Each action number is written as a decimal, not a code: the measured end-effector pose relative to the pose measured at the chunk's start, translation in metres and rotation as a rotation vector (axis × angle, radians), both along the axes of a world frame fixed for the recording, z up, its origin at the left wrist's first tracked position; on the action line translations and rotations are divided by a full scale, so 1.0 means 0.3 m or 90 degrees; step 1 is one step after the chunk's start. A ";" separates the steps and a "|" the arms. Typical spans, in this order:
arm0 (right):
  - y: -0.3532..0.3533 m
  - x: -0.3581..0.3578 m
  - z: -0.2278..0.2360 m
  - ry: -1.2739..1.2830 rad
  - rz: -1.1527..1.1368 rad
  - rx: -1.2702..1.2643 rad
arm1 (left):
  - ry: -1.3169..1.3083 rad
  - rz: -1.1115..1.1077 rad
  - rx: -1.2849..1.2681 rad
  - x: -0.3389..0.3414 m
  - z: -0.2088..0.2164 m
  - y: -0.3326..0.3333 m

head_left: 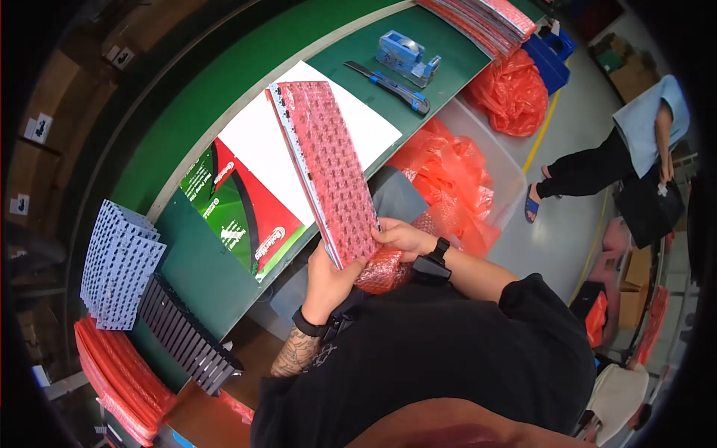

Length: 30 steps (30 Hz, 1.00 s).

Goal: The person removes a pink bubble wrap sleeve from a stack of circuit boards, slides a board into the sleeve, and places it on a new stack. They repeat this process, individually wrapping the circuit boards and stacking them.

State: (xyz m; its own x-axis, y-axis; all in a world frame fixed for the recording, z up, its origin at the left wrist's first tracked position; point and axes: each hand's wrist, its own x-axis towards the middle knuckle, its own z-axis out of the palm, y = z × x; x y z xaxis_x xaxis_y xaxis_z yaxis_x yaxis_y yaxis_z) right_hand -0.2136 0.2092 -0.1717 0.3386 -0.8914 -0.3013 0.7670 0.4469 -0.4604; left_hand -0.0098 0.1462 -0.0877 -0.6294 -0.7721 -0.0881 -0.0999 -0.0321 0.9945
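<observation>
Black shirt at six o'clock. Uneven stack at nine; a bump might topple it. Left hand at seven cups the near end of the bundle, at twelve. Right hand at four pinches its edge; gripped only low, its layers could slip.

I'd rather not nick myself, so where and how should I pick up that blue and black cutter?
Take the cutter by its wide blue handle, likely with your right hand from the near edge of the table: it lies flat, thick end towards you, while the narrow end, probably the blade's, points away.
</observation>
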 end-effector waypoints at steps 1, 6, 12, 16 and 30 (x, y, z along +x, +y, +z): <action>0.000 -0.003 0.005 0.000 -0.001 -0.005 | -0.007 -0.004 -0.005 -0.001 0.004 -0.002; 0.002 -0.001 -0.005 0.035 -0.004 0.002 | 0.047 0.051 0.003 -0.006 -0.027 0.008; -0.007 -0.011 -0.001 0.001 0.004 -0.022 | 0.028 0.039 -0.003 -0.014 0.015 -0.006; 0.015 -0.028 -0.009 0.053 -0.040 -0.005 | 0.065 0.023 0.036 -0.036 -0.010 0.007; 0.006 0.019 -0.006 -0.075 -0.044 -0.039 | 0.057 0.043 0.016 -0.025 -0.043 0.020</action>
